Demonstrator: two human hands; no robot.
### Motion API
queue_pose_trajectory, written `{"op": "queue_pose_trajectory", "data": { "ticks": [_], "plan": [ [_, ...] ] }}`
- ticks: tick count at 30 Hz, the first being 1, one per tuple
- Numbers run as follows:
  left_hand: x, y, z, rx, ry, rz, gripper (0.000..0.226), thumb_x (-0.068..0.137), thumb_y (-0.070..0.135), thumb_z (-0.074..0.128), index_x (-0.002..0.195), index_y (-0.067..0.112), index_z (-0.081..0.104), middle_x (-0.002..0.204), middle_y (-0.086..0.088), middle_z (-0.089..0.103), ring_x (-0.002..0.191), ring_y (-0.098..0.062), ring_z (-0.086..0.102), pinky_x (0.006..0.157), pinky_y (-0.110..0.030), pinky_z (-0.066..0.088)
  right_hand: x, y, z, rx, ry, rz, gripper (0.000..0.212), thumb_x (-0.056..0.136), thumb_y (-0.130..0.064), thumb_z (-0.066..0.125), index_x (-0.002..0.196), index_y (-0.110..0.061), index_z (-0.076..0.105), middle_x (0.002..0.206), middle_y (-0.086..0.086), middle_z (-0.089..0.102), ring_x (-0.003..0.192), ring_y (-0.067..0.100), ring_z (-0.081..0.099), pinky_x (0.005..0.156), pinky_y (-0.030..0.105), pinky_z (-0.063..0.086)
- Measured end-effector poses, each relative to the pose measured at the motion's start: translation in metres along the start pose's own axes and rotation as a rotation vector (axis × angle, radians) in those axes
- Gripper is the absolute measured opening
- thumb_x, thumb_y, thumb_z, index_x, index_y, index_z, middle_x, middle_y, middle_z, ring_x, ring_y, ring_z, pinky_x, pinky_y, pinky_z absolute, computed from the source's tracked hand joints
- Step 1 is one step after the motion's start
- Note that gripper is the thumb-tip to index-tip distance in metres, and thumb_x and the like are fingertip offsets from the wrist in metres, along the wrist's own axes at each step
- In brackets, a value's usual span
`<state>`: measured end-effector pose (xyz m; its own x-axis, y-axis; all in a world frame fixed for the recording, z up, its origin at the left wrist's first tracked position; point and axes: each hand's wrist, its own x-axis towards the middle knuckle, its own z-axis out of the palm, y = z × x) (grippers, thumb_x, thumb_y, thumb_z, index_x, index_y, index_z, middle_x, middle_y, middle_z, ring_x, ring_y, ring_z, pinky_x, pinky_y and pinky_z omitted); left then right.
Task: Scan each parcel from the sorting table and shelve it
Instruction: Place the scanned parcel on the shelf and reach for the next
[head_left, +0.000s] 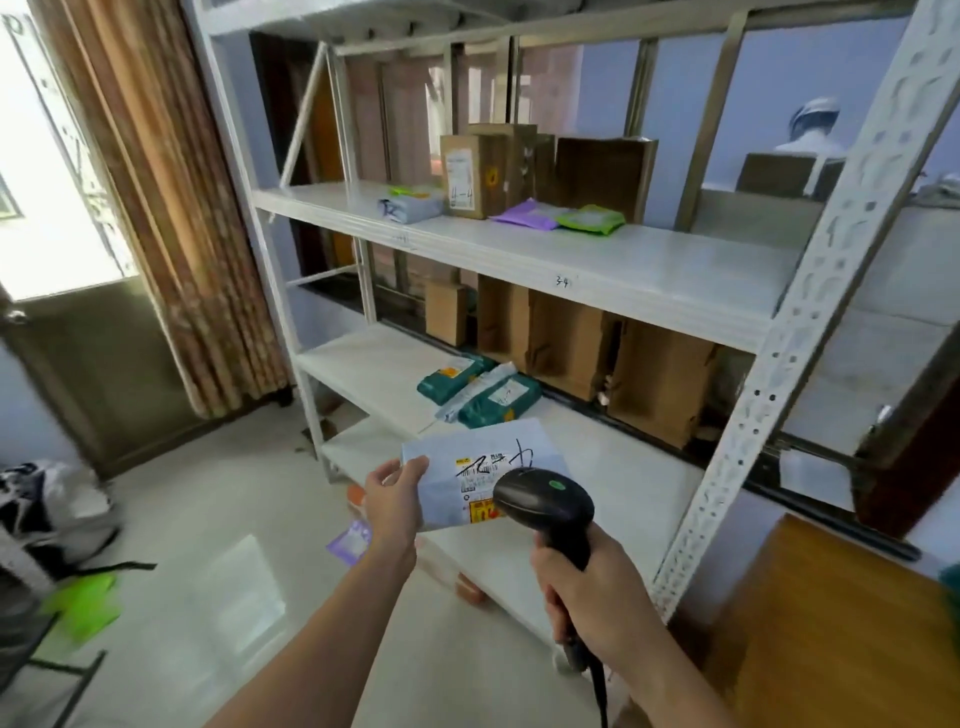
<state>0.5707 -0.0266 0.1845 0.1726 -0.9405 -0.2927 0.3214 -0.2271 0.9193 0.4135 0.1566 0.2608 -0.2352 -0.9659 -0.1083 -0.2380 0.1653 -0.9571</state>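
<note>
nearest me is my right hand (587, 592), fingers wrapped tight around the handle of the black scanner (545, 506), its head aimed at the parcel (447, 473) just beyond. my left hand (397, 491) pinches the pale flat parcel by its left edge, thumb on top, label facing up, held in the air in front of the lower shelf (384, 371) of the white rack (810, 322).

what i worry about: the scanner head covers part of the label, so the read may miss the barcode if i hold it this close. the parcel is held by one edge only and looks limp, so it may sag or slip out of the pinch. the scanner cord (600, 691) hangs near my wrist and could snag on the wooden table (841, 623) at the right.

room to move: the slotted upright of the rack stands just right of the scanner, so a swing to the right is tight. the lower shelf has open room on its left, left of the green mailers (475, 387). the far, higher shelf (623, 260) has bare surface near its front edge.
</note>
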Motion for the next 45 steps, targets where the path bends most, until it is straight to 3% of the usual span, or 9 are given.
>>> {"op": "queue_pose_trajectory", "data": {
  "ticks": [8,11,15,19,23,31,36,40,45],
  "plan": [
    [0.093,0.0,-0.004,-0.011,-0.002,-0.074,0.047,0.084,0.029,0.082,0.123,0.016,0.058,0.115,-0.014,0.07,0.099,-0.035,0.074,0.088,-0.062,0.06,0.083,-0.015,0.037,0.013,0.023,0.01,0.001,0.094,-0.013,0.06,0.094,-0.013,0.059,0.053,0.007,0.055,0.045,0.025,0.049,0.051,0.034,0.047],
    [0.129,-0.003,0.011,0.008,-0.005,-0.069,0.045,0.087,0.03,0.08,0.124,0.014,0.059,0.117,-0.013,0.07,0.098,-0.031,0.073,0.087,-0.054,0.062,0.12,-0.013,0.041,0.018,0.027,0.023,0.001,0.094,-0.012,0.059,0.095,-0.012,0.059,0.055,0.007,0.055,0.046,0.026,0.048,0.052,0.035,0.048],
    [0.175,-0.006,0.038,0.03,-0.029,-0.051,0.04,0.092,0.028,0.077,0.124,0.015,0.058,0.113,-0.006,0.068,0.093,-0.021,0.069,0.072,-0.035,0.057,0.173,-0.012,0.042,0.038,0.037,0.023,0.002,0.094,-0.01,0.058,0.095,-0.009,0.058,0.057,0.007,0.053,0.048,0.026,0.047,0.053,0.038,0.047],
    [0.215,-0.005,0.063,0.069,-0.019,-0.047,0.038,0.092,0.033,0.076,0.122,0.019,0.059,0.116,-0.005,0.066,0.101,-0.022,0.067,0.085,-0.041,0.058,0.219,-0.014,0.038,0.06,0.057,0.045,0.003,0.093,-0.009,0.059,0.095,-0.008,0.058,0.057,0.006,0.052,0.049,0.026,0.046,0.053,0.037,0.047],
    [0.255,-0.009,0.089,0.026,-0.026,-0.085,0.033,0.094,0.029,0.075,0.121,0.019,0.059,0.102,0.006,0.053,0.089,-0.014,0.061,0.091,-0.041,0.056,0.255,-0.015,0.034,0.053,0.074,0.079,0.003,0.093,-0.009,0.058,0.096,-0.009,0.058,0.057,0.005,0.053,0.047,0.024,0.046,0.052,0.035,0.048],
    [0.335,-0.028,0.142,0.062,-0.134,-0.182,0.036,0.09,0.026,0.078,0.122,0.021,0.063,0.117,-0.012,0.069,0.101,-0.03,0.069,0.095,-0.052,0.059,0.322,-0.006,0.036,-0.004,0.184,0.181,0.004,0.092,-0.012,0.056,0.093,-0.008,0.054,0.054,0.002,0.052,0.046,0.023,0.048,0.052,0.033,0.049],
    [0.388,-0.045,0.178,0.126,-0.295,-0.213,0.01,0.09,0.018,0.078,0.097,0.022,0.072,0.101,-0.006,0.074,0.101,-0.034,0.071,0.095,-0.051,0.059,0.364,-0.001,0.047,0.002,0.343,0.253,0.006,0.091,-0.011,0.053,0.094,-0.007,0.054,0.053,0.008,0.053,0.047,0.024,0.048,0.055,0.033,0.051],
    [0.423,-0.062,0.208,0.178,-0.402,-0.224,0.01,0.09,0.016,0.078,0.097,0.022,0.074,0.098,-0.003,0.074,0.096,-0.028,0.071,0.089,-0.041,0.059,0.39,0.005,0.055,0.035,0.451,0.298,0.005,0.09,-0.011,0.054,0.094,-0.008,0.055,0.053,0.007,0.053,0.046,0.023,0.049,0.053,0.033,0.051],
    [0.453,-0.088,0.248,0.276,-0.431,-0.28,0.05,0.08,0.031,0.086,0.126,0.018,0.071,0.125,-0.004,0.07,0.117,-0.028,0.065,0.111,-0.049,0.048,0.411,0.016,0.05,0.066,0.553,0.353,0.003,0.091,-0.009,0.056,0.093,-0.009,0.056,0.053,0.004,0.053,0.044,0.021,0.048,0.051,0.032,0.051]
  ]
}}
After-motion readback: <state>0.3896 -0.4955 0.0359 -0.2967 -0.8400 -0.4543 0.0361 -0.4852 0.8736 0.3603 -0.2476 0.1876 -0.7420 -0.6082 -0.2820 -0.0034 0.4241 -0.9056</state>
